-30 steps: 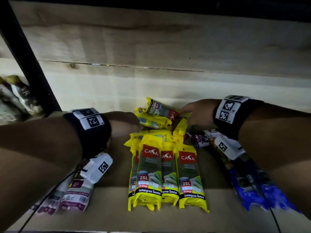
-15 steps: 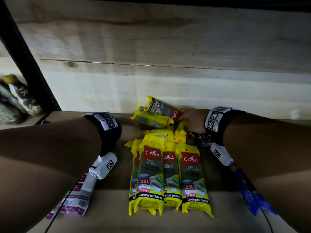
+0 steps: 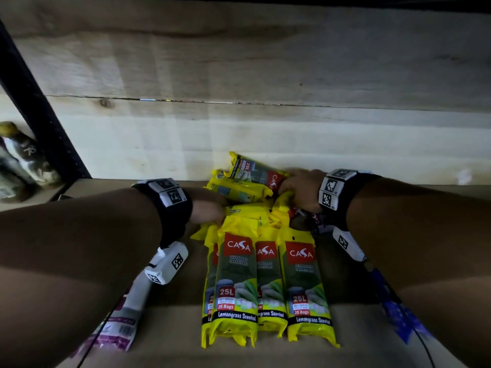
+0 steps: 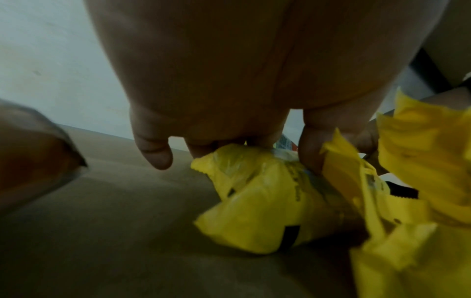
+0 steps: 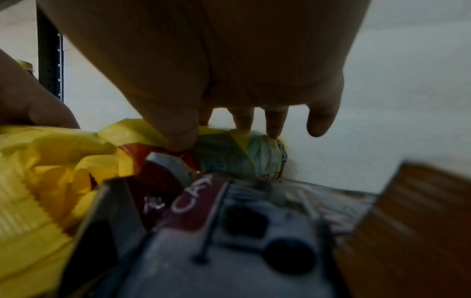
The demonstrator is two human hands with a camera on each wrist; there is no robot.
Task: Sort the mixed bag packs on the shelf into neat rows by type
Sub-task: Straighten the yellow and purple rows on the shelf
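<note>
- The blue pack [image 3: 398,312] at 4 o'clock in the head view lies mostly under the right forearm.
- The purple-and-white pack [image 3: 125,322] at 7 o'clock is partly covered by the left forearm.
- Left hand [image 3: 207,207] fingertips are hidden among the yellow packs [image 3: 239,191].
- The right wrist view's dark red pack [image 5: 193,203] is blurred, its lettering cut short.

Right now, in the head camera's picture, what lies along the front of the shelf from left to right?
Purple-and-white pack → row of yellow Casa packs → blue pack. Behind them, the left hand and right hand handle the loose yellow packs at the back.
</note>
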